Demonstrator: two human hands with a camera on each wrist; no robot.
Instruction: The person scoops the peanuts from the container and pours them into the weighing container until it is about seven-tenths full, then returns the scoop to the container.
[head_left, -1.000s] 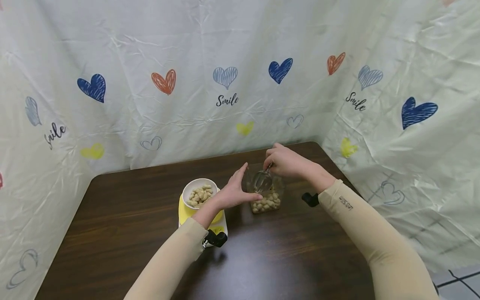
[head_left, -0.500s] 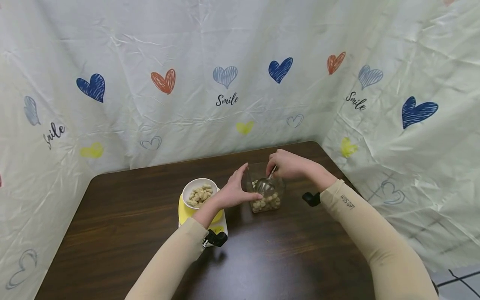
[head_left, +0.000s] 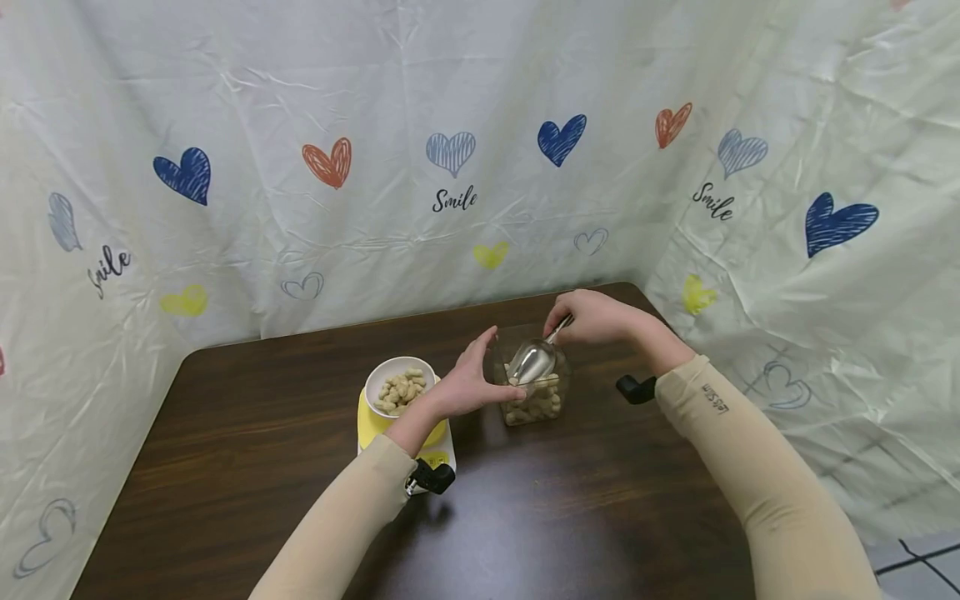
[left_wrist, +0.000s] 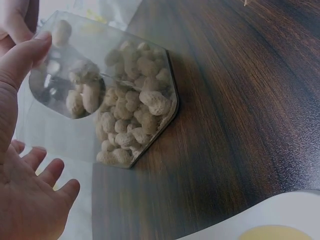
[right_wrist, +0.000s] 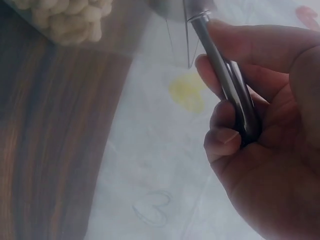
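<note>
A clear square container (left_wrist: 57, 132) of unshelled peanuts (left_wrist: 127, 112) stands on the table. My left hand (head_left: 476, 382) rests against its near left side, fingers extended along the left wall and thumb across the front. In the left wrist view the thumb (left_wrist: 25, 52) touches the container wall. My right hand (head_left: 596, 317) grips the handle of a metal scoop (head_left: 533, 361), fingers curled round it in the right wrist view. The scoop's bowl is inside the container above the pile and, through the wall, shows several peanuts in it.
Left of the container, a white bowl (head_left: 373, 387) holding peanuts sits on a yellow and white kitchen scale (head_left: 366, 429). My left forearm passes over the scale's right side. A white curtain (head_left: 375, 258) with printed hearts hangs behind the dark wooden table (head_left: 247, 433).
The right hand has raised the scoop out of the peanut pile, moving slightly right, and the scoop's bowl has tilted up. My left hand and the container stay in place.
</note>
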